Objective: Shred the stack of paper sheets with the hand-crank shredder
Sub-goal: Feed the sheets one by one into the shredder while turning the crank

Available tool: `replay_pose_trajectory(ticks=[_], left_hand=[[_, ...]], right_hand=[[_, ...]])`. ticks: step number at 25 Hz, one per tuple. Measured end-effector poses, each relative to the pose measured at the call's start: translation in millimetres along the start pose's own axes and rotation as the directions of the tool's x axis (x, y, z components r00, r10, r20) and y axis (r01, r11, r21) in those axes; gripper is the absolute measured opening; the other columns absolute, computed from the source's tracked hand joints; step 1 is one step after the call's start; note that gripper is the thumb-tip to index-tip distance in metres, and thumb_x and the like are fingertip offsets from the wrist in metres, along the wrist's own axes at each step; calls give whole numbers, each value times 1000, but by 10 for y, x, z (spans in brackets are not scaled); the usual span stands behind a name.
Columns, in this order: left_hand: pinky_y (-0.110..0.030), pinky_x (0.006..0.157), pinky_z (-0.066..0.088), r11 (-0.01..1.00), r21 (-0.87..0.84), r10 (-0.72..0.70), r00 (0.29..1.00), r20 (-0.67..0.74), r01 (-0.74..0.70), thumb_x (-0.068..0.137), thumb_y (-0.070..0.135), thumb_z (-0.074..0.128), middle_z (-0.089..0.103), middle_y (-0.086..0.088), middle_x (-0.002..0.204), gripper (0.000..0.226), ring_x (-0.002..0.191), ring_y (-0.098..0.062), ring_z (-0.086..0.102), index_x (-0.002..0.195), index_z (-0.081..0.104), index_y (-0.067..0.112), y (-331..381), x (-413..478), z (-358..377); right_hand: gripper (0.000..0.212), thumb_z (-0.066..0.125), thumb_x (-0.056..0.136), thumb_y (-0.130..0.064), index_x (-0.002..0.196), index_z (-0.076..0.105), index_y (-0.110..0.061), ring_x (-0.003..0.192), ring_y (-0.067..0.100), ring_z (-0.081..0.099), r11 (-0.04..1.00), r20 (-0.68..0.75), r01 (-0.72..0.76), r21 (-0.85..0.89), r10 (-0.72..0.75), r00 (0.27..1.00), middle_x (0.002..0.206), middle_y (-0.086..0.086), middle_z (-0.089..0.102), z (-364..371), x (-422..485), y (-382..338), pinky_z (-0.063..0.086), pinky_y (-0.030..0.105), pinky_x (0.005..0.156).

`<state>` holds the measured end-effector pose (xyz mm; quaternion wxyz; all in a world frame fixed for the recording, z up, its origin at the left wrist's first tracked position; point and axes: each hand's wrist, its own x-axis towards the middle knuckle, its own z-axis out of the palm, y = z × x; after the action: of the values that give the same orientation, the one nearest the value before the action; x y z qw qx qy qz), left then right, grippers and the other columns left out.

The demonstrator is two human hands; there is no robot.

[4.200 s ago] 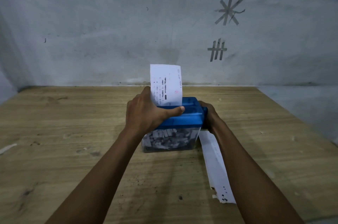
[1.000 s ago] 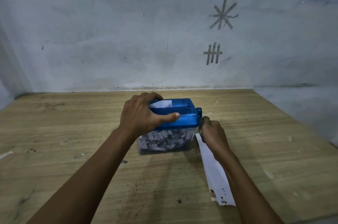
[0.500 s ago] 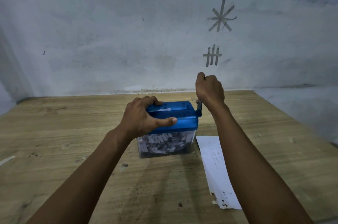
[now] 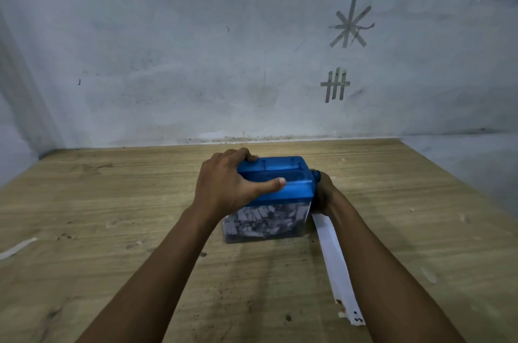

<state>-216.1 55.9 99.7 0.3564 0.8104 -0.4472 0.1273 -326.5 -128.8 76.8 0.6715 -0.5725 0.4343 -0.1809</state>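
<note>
The left hand (image 4: 224,188) is clamped on the blue lid of the shredder (image 4: 288,182) at the centre of the frame, fingers curled over its far edge and thumb stretched along the front. The right hand (image 4: 323,194) sits just right of it, below the crank (image 4: 316,174). Its fingers are hidden, so I cannot tell whether it grips. No paper shows in the top slot.

The clear bin (image 4: 266,222) beneath looks packed with shreds, and further cranking may jam the cutters or press the lid upward. If the left hand's grip loosens, crank force could tip or skid the small box across the table (image 4: 112,202). The paper (image 4: 333,261) lies at lower right under the right forearm, where a sweep of the arm could drag or crease it.
</note>
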Motion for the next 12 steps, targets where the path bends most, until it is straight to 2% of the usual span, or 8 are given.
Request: replay_pose_trajectory(ticks=[3, 5, 7, 9, 10, 12], left_hand=[[-34, 96, 38, 998, 68, -12, 1000, -6, 12, 55, 100, 45, 65, 16, 103, 86, 98, -10, 58, 106, 65, 35, 5, -17, 6], [-34, 96, 32, 997, 75, -24, 1000, 2, 23, 54, 101, 42, 65, 16, 105, 88, 100, -10, 58, 107, 65, 35, 12, -31, -4], [-33, 94, 30, 998, 60, -24, 1000, -1, 24, 54, 101, 42, 65, 15, 105, 88, 102, -12, 58, 107, 65, 35, 11, -36, -5], [-35, 94, 31, 999, 34, -20, 1000, 1, 20, 54, 100, 43, 65, 15, 105, 86, 102, -13, 58, 106, 65, 35, 14, -38, 3], [-36, 95, 32, 999, 27, -18, 1000, -3, 18, 54, 100, 43, 66, 15, 105, 86, 103, -13, 59, 106, 65, 35, 20, -41, 3], [-36, 95, 32, 999, 29, -17, 1000, -16, 17, 55, 100, 43, 66, 15, 105, 86, 102, -12, 59, 106, 65, 35, 13, -45, 4]], right_hand=[[38, 39, 103, -18, 68, 50, -11, 33, 11, 46, 1000, -12, 0, -20, 0, 1000, 39, -1, 50, -60, -190, 198, 34, 19, 37], [41, 37, 103, -23, 64, 46, -13, 30, 9, 39, 991, -64, 59, -119, -67, 996, 38, -2, 44, -110, -309, 293, 27, 19, 37], [37, 34, 103, -24, 70, 49, -14, 54, 17, 50, 928, -133, 153, -341, -209, 969, 61, 5, 53, -176, -313, 388, 32, 26, 51], [33, 31, 104, -21, 79, 50, -14, 76, 25, 55, 793, -132, 242, -560, -373, 918, 82, 7, 57, -239, -361, 459, 34, 31, 60], [33, 29, 106, -20, 83, 51, -12, 80, 27, 57, 739, -111, 279, -614, -430, 896, 85, 8, 59, -252, -413, 481, 36, 31, 63], [42, 28, 108, -27, 87, 57, -6, 84, 29, 61, 733, -106, 318, -602, -468, 877, 87, 12, 64, -269, -502, 513, 40, 33, 70]])
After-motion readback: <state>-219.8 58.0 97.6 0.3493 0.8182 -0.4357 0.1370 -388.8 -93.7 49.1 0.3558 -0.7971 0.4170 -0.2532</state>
